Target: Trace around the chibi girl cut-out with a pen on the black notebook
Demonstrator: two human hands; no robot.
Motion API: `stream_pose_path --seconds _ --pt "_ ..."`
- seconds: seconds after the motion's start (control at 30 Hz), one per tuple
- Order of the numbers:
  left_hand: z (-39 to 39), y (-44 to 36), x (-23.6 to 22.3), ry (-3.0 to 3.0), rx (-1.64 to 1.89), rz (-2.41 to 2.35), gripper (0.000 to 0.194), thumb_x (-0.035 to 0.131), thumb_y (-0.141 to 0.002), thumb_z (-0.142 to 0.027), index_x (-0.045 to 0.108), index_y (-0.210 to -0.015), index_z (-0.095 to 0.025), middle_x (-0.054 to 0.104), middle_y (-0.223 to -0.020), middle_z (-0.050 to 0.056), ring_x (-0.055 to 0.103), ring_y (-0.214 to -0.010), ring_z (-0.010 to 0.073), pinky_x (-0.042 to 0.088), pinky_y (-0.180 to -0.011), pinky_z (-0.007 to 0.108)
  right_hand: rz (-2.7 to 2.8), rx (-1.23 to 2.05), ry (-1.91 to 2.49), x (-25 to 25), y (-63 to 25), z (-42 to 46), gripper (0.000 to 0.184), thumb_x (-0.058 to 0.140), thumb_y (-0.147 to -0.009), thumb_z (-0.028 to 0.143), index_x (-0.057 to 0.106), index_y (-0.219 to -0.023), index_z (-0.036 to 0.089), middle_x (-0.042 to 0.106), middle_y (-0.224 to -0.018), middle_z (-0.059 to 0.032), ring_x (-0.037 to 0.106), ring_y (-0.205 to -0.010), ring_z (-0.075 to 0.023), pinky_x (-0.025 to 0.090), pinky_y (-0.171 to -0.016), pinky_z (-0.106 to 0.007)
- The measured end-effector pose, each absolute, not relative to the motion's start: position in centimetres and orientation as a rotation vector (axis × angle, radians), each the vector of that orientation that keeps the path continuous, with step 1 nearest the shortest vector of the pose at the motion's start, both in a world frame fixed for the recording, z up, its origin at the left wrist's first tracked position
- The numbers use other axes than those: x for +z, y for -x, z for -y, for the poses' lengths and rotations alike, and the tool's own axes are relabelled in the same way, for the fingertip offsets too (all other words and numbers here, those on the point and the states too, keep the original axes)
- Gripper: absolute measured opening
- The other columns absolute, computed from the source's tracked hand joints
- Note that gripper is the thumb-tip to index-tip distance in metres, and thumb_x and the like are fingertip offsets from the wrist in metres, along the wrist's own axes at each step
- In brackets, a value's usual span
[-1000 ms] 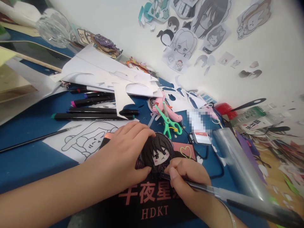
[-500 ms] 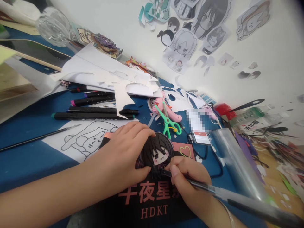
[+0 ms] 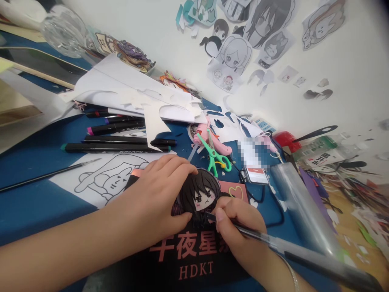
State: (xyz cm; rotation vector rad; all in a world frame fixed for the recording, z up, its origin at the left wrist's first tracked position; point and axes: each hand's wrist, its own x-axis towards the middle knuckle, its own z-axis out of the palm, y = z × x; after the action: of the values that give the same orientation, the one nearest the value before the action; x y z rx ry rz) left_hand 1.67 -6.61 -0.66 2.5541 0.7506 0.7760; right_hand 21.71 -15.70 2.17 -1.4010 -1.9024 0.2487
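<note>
A black-haired cartoon character cutout with a pale face and pink cheeks lies on a black box with reddish lettering. My left hand grips the cutout's left side, fingers at its top edge and thumb near the bottom. My right hand is closed around a pen with a clear barrel. The pen's dark tip end points left at the lower part of the cutout, just under the face. Whether the tip touches the cutout I cannot tell. The back of my left hand hides part of the box.
Green-handled scissors lie beyond the cutout, by a pink glue gun. Several black markers and a line drawing lie on the left. A phone and a clear film roll are at right. Paper cutouts hang on the wall.
The view has shifted slightly. The pen tip has moved a little upward on the cutout's lower part. My left hand keeps its hold in the same place.
</note>
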Motion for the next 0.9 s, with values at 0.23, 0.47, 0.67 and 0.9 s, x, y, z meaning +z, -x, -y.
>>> stream_pose_path --seconds 0.23,0.47,0.67,0.9 --pt "6.4 -1.6 -0.7 -2.535 0.751 -0.755 0.048 0.063 -0.081 -0.022 0.049 -0.127 -0.021 0.062 -0.130 0.012 0.056 -0.127 0.0370 0.052 -0.103 0.057 1.898 0.227 1.410 2.2 -21.6 15.6 0.035 0.048 -0.088 0.007 0.031 -0.063 0.024 0.053 -0.052 0.0053 0.052 -0.044 -0.0100 0.041 -0.045 -0.020" --pt "6.4 -1.8 -0.5 -2.490 0.760 -0.763 0.047 0.063 -0.077 -0.019 0.053 -0.122 -0.021 0.066 -0.126 0.013 0.060 -0.124 0.0378 0.053 -0.100 0.058 1.775 0.311 1.322 1.6 -22.5 16.2 0.033 0.054 -0.087 0.004 0.042 -0.064 0.024 0.060 -0.057 0.0042 0.067 -0.053 -0.0138 0.053 -0.051 -0.022" --pt "6.0 -0.8 -0.9 -2.463 0.647 -0.770 0.058 0.068 -0.079 -0.020 0.049 -0.132 -0.031 0.064 -0.138 0.006 0.054 -0.137 0.0347 0.046 -0.115 0.057 1.558 0.427 1.130 2.6 -24.7 15.5 0.033 0.050 -0.088 -0.001 0.046 -0.066 0.023 0.053 -0.054 0.0072 0.066 -0.052 -0.0143 0.062 -0.057 -0.028" --pt "5.2 -0.6 -0.5 -2.509 0.708 -0.790 0.054 0.069 -0.073 -0.022 0.058 -0.126 -0.025 0.070 -0.130 0.012 0.063 -0.127 0.0428 0.057 -0.101 0.060 1.933 0.299 1.175 2.2 -24.6 14.6 0.034 0.052 -0.084 0.003 0.034 -0.066 0.026 0.057 -0.055 0.0042 0.065 -0.050 -0.0149 0.049 -0.049 -0.025"
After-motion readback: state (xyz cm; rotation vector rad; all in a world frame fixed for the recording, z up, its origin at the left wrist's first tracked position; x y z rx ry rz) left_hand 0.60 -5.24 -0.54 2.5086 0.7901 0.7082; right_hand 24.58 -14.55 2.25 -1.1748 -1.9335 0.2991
